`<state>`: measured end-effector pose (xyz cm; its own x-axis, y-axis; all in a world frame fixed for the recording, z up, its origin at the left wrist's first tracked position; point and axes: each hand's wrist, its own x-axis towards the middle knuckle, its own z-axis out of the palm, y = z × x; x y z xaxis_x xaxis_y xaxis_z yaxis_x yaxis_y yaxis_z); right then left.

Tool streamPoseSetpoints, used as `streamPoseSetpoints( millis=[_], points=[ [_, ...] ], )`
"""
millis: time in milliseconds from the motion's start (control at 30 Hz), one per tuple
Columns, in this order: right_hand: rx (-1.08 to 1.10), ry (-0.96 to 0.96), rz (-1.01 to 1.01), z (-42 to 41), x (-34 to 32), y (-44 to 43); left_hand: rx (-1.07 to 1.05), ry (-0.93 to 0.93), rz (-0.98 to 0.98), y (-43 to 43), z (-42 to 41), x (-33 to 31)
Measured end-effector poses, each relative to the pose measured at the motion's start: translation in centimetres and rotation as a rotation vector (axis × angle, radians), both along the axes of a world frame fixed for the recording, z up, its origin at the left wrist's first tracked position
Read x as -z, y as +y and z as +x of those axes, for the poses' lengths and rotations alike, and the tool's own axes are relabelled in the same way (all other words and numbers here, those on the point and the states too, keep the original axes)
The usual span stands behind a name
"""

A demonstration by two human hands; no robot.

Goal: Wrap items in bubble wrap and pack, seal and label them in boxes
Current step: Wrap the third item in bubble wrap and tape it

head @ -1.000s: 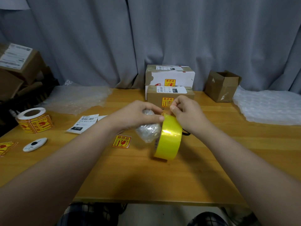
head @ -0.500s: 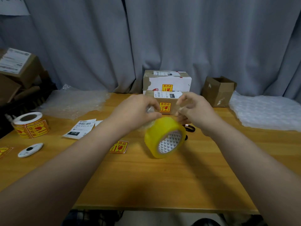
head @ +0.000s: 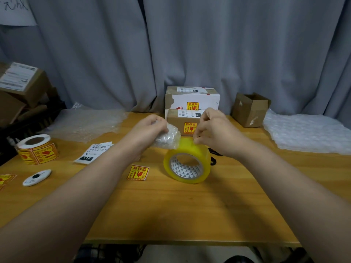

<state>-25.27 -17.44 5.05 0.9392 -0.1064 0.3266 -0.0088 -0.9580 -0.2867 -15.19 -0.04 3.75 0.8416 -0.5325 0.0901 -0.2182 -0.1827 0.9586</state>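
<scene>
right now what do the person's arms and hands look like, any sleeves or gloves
The left forearm and right forearm are bare to the frame edge, with no sleeves in view. The left hand and right hand wear no gloves, and no ring, watch or wristband shows.

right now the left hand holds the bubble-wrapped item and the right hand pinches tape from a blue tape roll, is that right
No. The head view shows the tape roll is yellow, not blue. The rest stands: the left hand holds the bubble-wrapped item and the right hand pinches tape from it.
</scene>
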Motion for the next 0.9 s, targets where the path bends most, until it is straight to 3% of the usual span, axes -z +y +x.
streamPoseSetpoints(
  millis=[233,400,633,900],
  points=[
    [-0.098,0.000,0.062,0.2,0.4,0.0,-0.066,-0.120,-0.271,0.2,-0.1,0.6],
    [-0.098,0.027,-0.036,0.1,-0.3,0.5,0.024,-0.382,-0.249,-0.4,-0.5,1.7],
    [-0.097,0.007,-0.093,0.0,-0.3,0.8,0.093,-0.405,-0.244,-0.9,-0.2,2.7],
    [-0.173,-0.034,-0.039,-0.2,0.3,0.8,0.123,-0.599,-0.103,-0.5,0.1,2.8]
  ],
)
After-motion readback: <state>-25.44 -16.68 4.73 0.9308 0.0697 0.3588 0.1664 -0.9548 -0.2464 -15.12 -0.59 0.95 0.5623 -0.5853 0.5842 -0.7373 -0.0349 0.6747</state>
